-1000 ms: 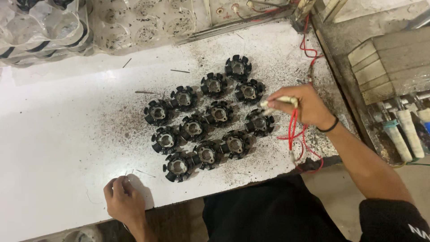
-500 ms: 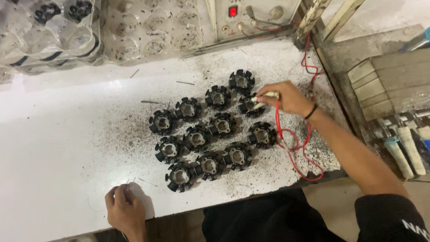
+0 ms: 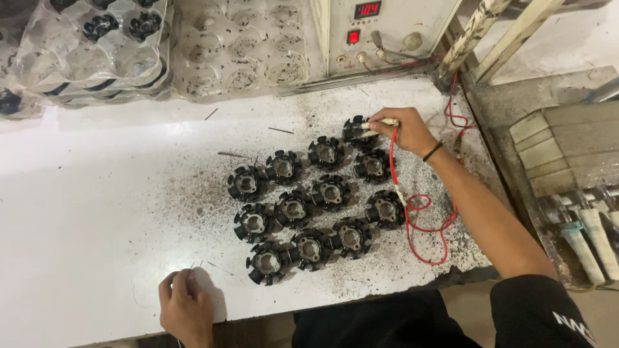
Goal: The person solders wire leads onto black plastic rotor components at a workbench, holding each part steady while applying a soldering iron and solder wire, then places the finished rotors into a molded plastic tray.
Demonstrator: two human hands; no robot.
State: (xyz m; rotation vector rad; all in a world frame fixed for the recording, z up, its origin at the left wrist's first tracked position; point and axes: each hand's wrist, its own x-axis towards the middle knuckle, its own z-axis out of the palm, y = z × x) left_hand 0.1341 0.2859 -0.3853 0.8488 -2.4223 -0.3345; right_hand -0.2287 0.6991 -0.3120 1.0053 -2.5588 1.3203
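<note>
The right hand is gripping a pale probe, testing the farthest stator. Judging by the layout, the neighbouring stator is waiting untested. The left hand, loosely curled and seemingly empty, is resting on the white table.

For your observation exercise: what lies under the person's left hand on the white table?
The left hand rests fisted on the white table; thin wire bits lie beside it. Anything beneath the palm is covered.

Landmark: stator cluster, mid-table. Control box behind it. Plastic trays behind and to its left. Right hand with probe at the cluster's rear-right stator. Wire loops to the right. Left hand in front-left, at table edge.
</note>
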